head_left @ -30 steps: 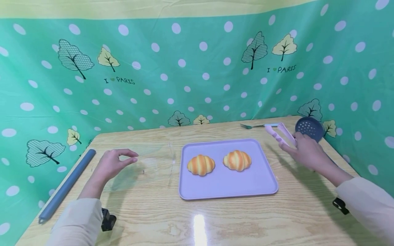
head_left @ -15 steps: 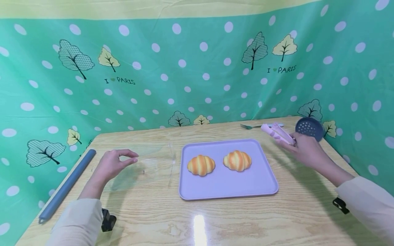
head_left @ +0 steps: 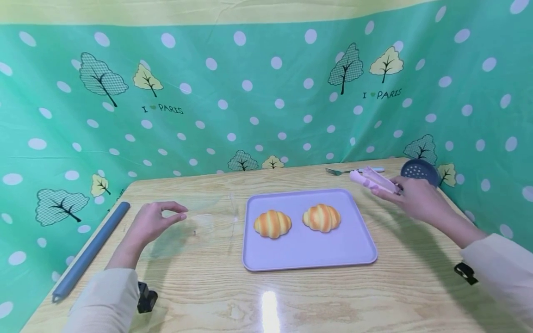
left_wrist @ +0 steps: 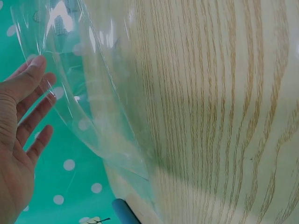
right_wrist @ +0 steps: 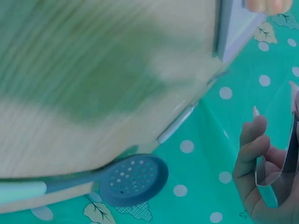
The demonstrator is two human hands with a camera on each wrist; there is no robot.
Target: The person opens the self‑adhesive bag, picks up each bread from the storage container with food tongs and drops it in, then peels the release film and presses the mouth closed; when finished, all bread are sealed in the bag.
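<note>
My left hand (head_left: 147,224) pinches the edge of a clear plastic bag (head_left: 210,224) over the left part of the table. In the left wrist view the thumb and fingers hold the bag's filmy edge (left_wrist: 70,88). On the right, my right hand (head_left: 420,199) grips pink tongs (head_left: 376,181), raised above the table, with nothing between their arms. The right wrist view shows the bent metal end of the tongs (right_wrist: 268,193) inside the hand. Between my hands lies a lilac tray (head_left: 308,254) bearing a left croissant (head_left: 272,224) and a right croissant (head_left: 321,218).
A blue-grey rolling pin (head_left: 91,252) lies along the table's left edge. Behind the tongs is a fork (head_left: 339,172) with a pale blue handle. A dark slotted spoon (head_left: 419,172) lies at the back right. A green dotted cloth (head_left: 266,92) hangs behind the table.
The tongs' arms have come closer together, and their tips have shifted slightly left and down. My left hand, the bag and the tray stay put.
</note>
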